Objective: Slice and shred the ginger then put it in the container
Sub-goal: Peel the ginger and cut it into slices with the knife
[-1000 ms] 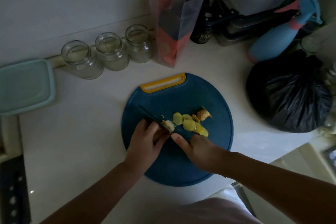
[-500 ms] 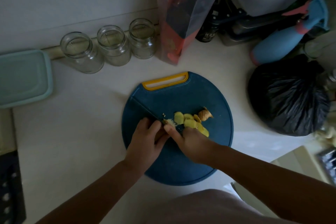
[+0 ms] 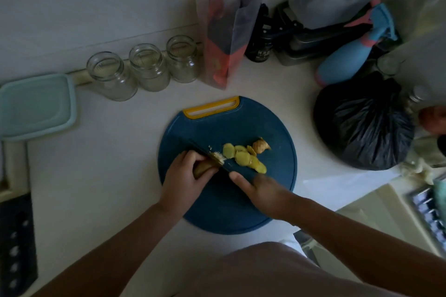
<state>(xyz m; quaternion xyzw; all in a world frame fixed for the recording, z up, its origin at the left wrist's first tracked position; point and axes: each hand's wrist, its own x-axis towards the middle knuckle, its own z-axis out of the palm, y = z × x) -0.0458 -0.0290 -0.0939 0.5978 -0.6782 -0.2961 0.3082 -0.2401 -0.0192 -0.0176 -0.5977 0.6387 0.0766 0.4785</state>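
Across a pale kitchen counter [image 3: 108,176], seen from above: a bulging black bag [image 3: 362,125] at right, a round blue cutting board [image 3: 217,205] with a yellow handle at centre, and a teal-lidded container [image 3: 36,106] at the left edge, well apart from the board. Behind the board, a blue-and-pink spray bottle [image 3: 350,60] on its side and three open glass jars [image 3: 149,67] in a row along the wall.

On the board's left half, left hand [image 3: 185,176] curled round a stub of ginger [image 3: 205,166], fingertips bent over its top, pale cut face turned toward the pile at right. Right hand [image 3: 260,188] closed on the handle of a dark knife [image 3: 199,147], handle hidden beneath the palm, forefinger stretched out toward the blade. Blade laid diagonally across the board, against the stub's cut end.

Just right of the blade, near the board's middle, a loose overlapping pile of yellow ginger slices [image 3: 243,158]. At the pile's far end, touching it, one brown end piece [image 3: 260,145]. Beside the blade, a few tiny crumbs.
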